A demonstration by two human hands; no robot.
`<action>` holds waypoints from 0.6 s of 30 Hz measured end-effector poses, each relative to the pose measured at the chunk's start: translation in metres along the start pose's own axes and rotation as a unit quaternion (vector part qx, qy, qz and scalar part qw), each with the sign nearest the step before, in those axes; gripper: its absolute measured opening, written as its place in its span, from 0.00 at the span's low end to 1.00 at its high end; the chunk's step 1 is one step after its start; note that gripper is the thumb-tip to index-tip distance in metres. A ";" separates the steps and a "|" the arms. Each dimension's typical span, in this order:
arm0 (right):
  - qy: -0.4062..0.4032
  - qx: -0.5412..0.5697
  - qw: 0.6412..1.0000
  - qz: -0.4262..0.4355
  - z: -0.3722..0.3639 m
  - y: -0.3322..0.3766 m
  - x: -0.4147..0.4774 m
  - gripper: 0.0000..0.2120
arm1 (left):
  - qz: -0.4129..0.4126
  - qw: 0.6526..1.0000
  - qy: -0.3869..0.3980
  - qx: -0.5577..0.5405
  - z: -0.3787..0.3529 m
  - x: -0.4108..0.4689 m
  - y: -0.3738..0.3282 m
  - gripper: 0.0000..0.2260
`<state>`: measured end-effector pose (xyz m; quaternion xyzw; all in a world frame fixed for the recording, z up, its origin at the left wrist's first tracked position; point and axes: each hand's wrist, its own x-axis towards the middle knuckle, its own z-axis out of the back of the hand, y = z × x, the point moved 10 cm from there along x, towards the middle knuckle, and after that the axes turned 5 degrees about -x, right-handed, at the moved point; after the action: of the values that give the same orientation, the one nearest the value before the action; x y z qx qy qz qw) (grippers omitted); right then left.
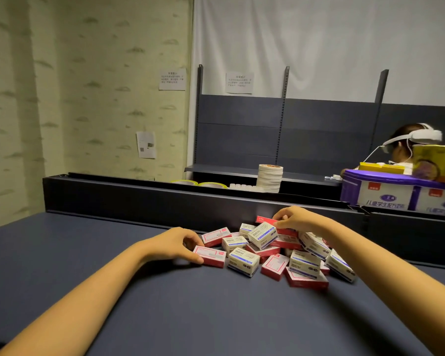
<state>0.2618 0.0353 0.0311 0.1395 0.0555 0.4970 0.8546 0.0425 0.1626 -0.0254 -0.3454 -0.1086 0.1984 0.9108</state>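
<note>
A heap of small boxes (267, 253), red ones and white ones mixed, is piled on a dark shelf (88, 265) against its upright back panel (139, 199), which keeps them from sliding off the far side. The left hand (176, 244) is curled round the left end of the near red box (212, 256), with the thumb on the near side and the fingers over the far side. That box lies flat at the heap's left edge, where it can be drawn clear without disturbing the rest. The right hand (296, 218) is reached over the top of the heap, and the far red box (265, 220) is pinched between thumb and fingertips just above a tilted white box (262, 236). Since only red boxes are gripped, a sorting by colour is judged to be in hand.
</note>
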 end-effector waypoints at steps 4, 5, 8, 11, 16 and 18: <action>0.004 -0.001 1.000 0.003 0.000 0.001 -0.001 0.14 | -0.001 0.998 -0.047 -0.048 0.017 -0.005 0.003 0.14; 0.000 0.002 1.000 0.004 0.001 0.001 -0.002 0.14 | -0.005 0.996 -0.062 -0.062 0.021 -0.006 0.002 0.13; -0.005 0.026 1.000 0.005 0.003 -0.003 -0.003 0.11 | -0.010 0.992 -0.089 -0.093 0.028 -0.008 0.000 0.13; 0.003 0.048 0.999 -0.002 0.000 -0.007 -0.004 0.11 | -0.008 0.993 -0.083 -0.087 0.024 -0.010 -0.002 0.13; 0.058 0.065 0.996 -0.035 -0.008 -0.014 -0.007 0.18 | -0.005 0.993 -0.084 -0.083 0.021 -0.011 -0.002 0.15; 0.054 0.053 0.997 -0.027 -0.006 -0.015 -0.009 0.19 | -0.013 0.991 -0.095 -0.088 0.022 -0.011 -0.007 0.14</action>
<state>0.2678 0.0214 0.0207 0.1564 0.1312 0.4771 0.8548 0.0268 0.1662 -0.0049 -0.4019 -0.2164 0.2086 0.8649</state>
